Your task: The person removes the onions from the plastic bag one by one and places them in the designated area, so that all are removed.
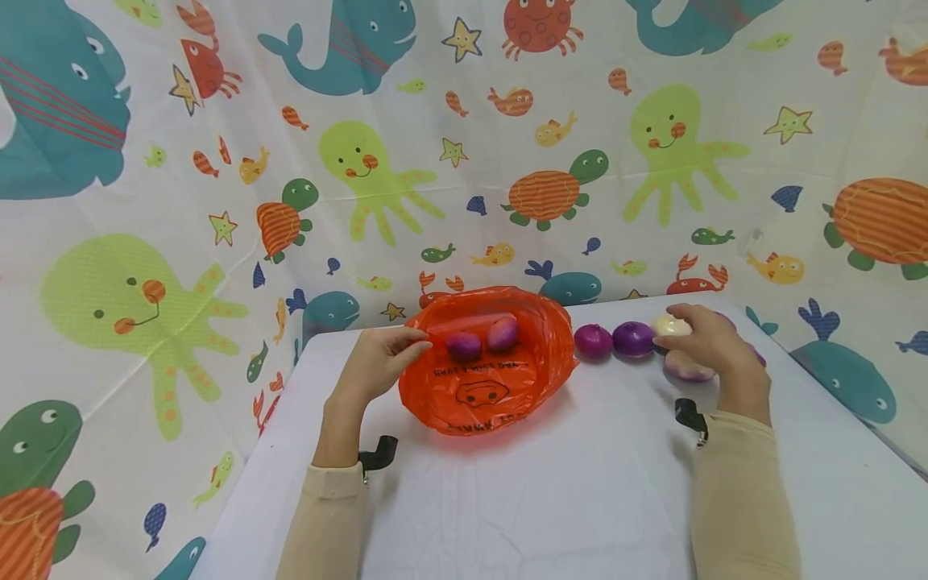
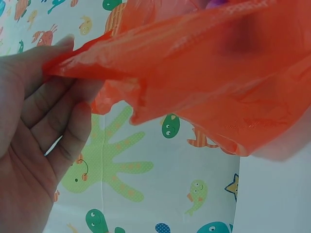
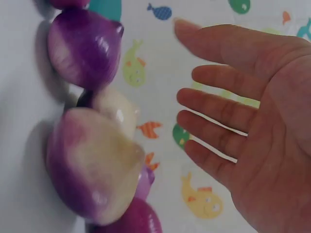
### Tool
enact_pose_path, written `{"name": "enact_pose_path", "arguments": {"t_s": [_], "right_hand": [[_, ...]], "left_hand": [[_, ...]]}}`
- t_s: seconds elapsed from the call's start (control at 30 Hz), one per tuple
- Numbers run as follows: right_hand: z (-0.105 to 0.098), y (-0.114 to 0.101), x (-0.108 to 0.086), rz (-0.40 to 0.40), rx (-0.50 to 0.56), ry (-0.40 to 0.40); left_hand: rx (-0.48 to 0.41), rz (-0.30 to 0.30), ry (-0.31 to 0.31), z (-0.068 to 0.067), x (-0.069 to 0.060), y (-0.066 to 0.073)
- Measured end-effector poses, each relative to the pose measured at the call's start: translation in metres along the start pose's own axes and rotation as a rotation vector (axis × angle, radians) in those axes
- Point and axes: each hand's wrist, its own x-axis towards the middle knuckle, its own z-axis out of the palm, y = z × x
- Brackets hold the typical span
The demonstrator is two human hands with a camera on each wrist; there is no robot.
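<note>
Bag [image 1: 435, 391] of thin, translucent red plastic, pinched at the rim

At left, see the bare left hand [image 1: 380, 362] in a narrow grip, pinching only the bag's edge. Pull lightly, to hold the mouth open without tearing. Inside, mind two oval pink-purple bulbs [image 1: 464, 346]. Rightward, on the white worktop [image 1: 544, 499], pass two round, glossy purple bulbs [image 1: 593, 343]. Next, find the round white bulb [image 1: 670, 325] and large pale-and-purple bulb [image 1: 685, 368]. Beside these, note the bare right hand [image 1: 714, 346] with a wide, empty grip. Cup around the widest part; likely slippery, judging by the shine.
</note>
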Motion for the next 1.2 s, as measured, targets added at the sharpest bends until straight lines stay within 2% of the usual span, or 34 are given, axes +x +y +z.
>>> {"name": "enact_pose_path", "arguments": {"t_s": [0.17, 0.47, 0.57, 0.87, 1.2], "right_hand": [[0.008, -0.026, 0.004, -0.111, 0.024, 0.061], [0.023, -0.063, 0.005, -0.186, 0.08, 0.12], [0.027, -0.072, 0.005, -0.21, 0.08, 0.131], [0.041, -0.095, 0.006, -0.395, 0.021, 0.204], [0.059, -0.116, 0.007, -0.535, 0.078, 0.193]], "left_hand": [[0.004, -0.011, -0.006, 0.001, 0.0, 0.0], [0.005, 0.001, 0.004, 0.002, 0.0, -0.003], [0.008, 0.005, 0.005, 0.001, 0.0, -0.002], [0.005, -0.013, 0.0, 0.0, 0.0, -0.002], [-0.004, -0.01, 0.003, -0.001, -0.001, -0.001]]}}
